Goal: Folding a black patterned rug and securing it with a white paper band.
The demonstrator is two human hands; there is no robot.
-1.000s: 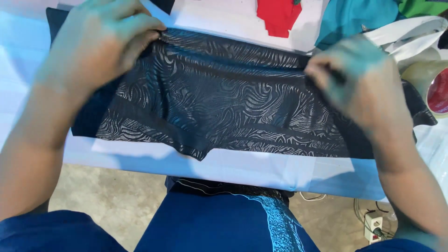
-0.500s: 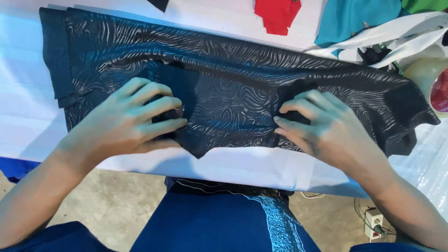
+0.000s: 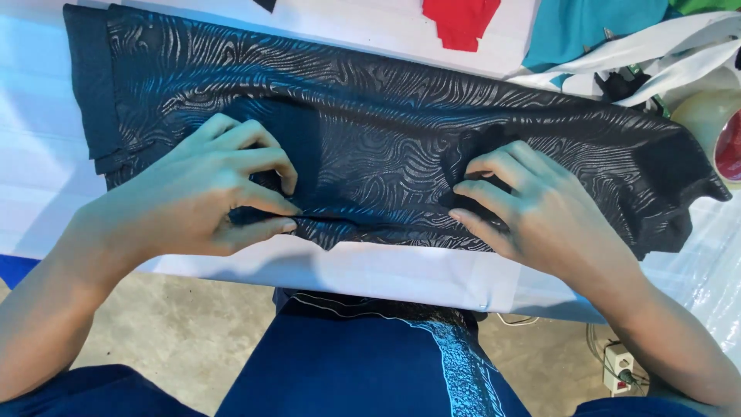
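Across the middle of the frame, on the white surface (image 3: 401, 270), lies a dark swirl-patterned garment (image 3: 386, 131), its lower edge pinched by the curled fingers of the left hand (image 3: 201, 197) and the right hand (image 3: 532, 208).

Looks like a small sewing or clothes-folding workshop. A white table (image 3: 370, 270) covered with cloth: a dark shiny garment (image 3: 386, 147) with wavy lines, a red piece (image 3: 461, 19), a teal piece (image 3: 587, 27) and white fabric (image 3: 656, 54) piled at the far side. Bare concrete floor (image 3: 177, 332) underneath, with a power strip (image 3: 620, 365) lying on it.
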